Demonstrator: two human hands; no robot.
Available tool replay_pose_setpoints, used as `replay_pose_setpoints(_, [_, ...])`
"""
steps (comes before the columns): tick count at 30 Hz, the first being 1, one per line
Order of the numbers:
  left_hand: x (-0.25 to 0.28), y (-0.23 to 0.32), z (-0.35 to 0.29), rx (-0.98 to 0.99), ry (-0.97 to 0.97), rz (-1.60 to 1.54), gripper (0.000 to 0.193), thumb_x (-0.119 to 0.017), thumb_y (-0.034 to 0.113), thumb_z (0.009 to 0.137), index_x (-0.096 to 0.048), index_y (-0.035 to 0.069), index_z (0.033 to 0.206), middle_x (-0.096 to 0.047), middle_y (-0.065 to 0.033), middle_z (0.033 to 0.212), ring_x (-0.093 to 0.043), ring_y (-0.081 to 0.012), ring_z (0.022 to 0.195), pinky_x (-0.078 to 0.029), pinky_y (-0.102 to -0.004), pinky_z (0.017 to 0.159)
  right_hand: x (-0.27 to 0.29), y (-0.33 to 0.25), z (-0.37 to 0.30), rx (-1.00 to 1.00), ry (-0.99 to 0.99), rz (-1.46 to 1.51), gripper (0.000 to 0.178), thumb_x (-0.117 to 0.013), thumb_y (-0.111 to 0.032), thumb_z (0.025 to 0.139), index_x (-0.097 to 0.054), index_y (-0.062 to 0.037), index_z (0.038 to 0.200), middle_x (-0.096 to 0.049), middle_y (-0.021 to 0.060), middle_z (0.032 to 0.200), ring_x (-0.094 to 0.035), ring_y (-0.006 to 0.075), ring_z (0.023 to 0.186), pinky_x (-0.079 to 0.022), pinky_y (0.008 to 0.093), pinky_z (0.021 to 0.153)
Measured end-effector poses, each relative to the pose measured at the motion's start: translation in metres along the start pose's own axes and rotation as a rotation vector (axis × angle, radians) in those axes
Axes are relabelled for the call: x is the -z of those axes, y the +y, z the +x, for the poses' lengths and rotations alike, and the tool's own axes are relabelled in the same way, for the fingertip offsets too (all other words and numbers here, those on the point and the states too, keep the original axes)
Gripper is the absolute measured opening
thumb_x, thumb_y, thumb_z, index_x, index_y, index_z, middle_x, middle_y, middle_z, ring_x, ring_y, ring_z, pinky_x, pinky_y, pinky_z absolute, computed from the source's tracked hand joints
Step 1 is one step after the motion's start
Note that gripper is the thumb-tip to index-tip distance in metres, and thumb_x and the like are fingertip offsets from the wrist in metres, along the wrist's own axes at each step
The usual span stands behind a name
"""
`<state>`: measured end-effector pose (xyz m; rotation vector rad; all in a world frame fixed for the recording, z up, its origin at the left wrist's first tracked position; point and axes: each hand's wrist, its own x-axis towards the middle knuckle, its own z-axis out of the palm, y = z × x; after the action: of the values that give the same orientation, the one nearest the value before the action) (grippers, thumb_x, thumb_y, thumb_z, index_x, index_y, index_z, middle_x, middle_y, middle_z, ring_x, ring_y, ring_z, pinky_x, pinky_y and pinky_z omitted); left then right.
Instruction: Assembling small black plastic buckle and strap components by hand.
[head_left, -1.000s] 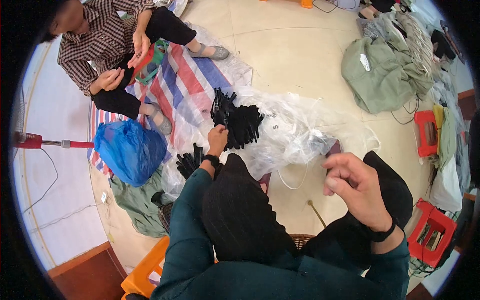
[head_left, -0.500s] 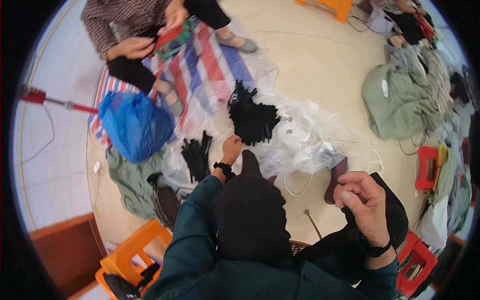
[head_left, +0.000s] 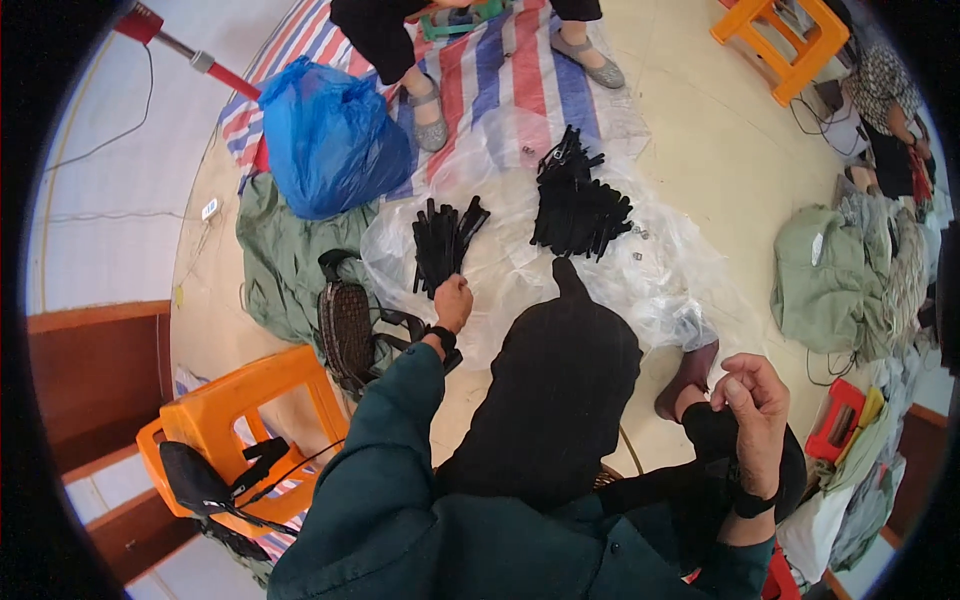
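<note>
My left hand (head_left: 454,304) is at the near end of a small bundle of black strips (head_left: 441,245), its fingers closed on a strip there. To the right of it lies a larger pile of black strips (head_left: 582,215), some with small shiny parts at the far end. Both lie on a clear plastic sheet (head_left: 500,180) on the floor. My right hand (head_left: 757,405) is raised above my right knee, fingers curled toward the thumb. Whatever it holds, if anything, is too small to make out.
A filled blue plastic bag (head_left: 330,140) stands at the far left, beside green cloth (head_left: 280,270) and a dark woven bag (head_left: 345,325). An orange stool (head_left: 250,405) is at my left. Opposite sits another person on a striped sheet (head_left: 490,75). Green garments (head_left: 825,285) lie at right.
My left hand has gone from the near edge of the larger pile to the small bundle at its left. My right hand stays raised. The whole view has shifted.
</note>
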<state>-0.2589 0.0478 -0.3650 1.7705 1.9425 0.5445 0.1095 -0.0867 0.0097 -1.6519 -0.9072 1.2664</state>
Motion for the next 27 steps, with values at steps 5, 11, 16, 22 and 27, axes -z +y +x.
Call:
replay_pose_setpoints(5, [0.0, 0.006, 0.016, 0.098, 0.031, 0.069, 0.018, -0.051, 0.01, 0.072, -0.059, 0.006, 0.088, -0.062, -0.0188, 0.076, -0.059, -0.0373, 0.075, -0.046, -0.0466, 0.068, -0.007, 0.005, 0.006, -0.05, 0.063, 0.023, 0.017, -0.055, -0.008, 0.085, -0.052, 0.0031, 0.097, -0.054, 0.0033, 0.068, -0.05, 0.0095, 0.062, -0.041, 0.0218, 0.06])
replay_pose_setpoints(11, [-0.013, 0.021, 0.045, 0.031, 0.006, 0.083, 0.034, -0.054, 0.009, 0.073, -0.051, 0.006, 0.107, -0.061, -0.0159, 0.078, -0.058, -0.0367, 0.075, -0.045, -0.0459, 0.066, -0.009, 0.01, 0.013, -0.09, 0.075, -0.053, 0.014, -0.056, -0.008, 0.084, -0.054, 0.0027, 0.094, -0.054, 0.003, 0.067, -0.05, 0.0089, 0.062, -0.041, 0.0209, 0.061])
replay_pose_setpoints(16, [-0.027, 0.053, 0.082, -0.111, -0.011, 0.134, 0.033, -0.056, 0.012, 0.073, -0.048, 0.004, 0.104, -0.057, -0.0183, 0.088, -0.057, -0.0367, 0.079, -0.046, -0.0463, 0.067, -0.007, 0.013, 0.017, -0.122, 0.076, -0.052, 0.018, -0.058, -0.01, 0.084, -0.054, 0.0029, 0.096, -0.055, 0.0033, 0.068, -0.052, 0.0091, 0.063, -0.041, 0.021, 0.06])
replay_pose_setpoints(22, [-0.041, 0.054, 0.103, -0.164, -0.008, 0.355, 0.018, -0.055, 0.01, 0.073, -0.05, 0.004, 0.089, -0.058, -0.0162, 0.079, -0.06, -0.0347, 0.066, -0.049, -0.0434, 0.058, -0.002, 0.019, 0.018, -0.185, 0.069, -0.028, 0.02, -0.059, -0.011, 0.084, -0.054, 0.0028, 0.097, -0.056, 0.0043, 0.069, -0.053, 0.0095, 0.064, -0.042, 0.0215, 0.061])
replay_pose_setpoints(27, [-0.047, 0.051, 0.1, -0.288, -0.092, 0.446, 0.012, -0.054, 0.009, 0.074, -0.054, 0.004, 0.086, -0.059, -0.0143, 0.077, -0.061, -0.0339, 0.064, -0.049, -0.0413, 0.055, -0.001, 0.016, 0.018, -0.214, 0.071, -0.048, 0.02, -0.058, -0.009, 0.083, -0.054, 0.0033, 0.098, -0.058, 0.0049, 0.071, -0.053, 0.0095, 0.065, -0.043, 0.0223, 0.063])
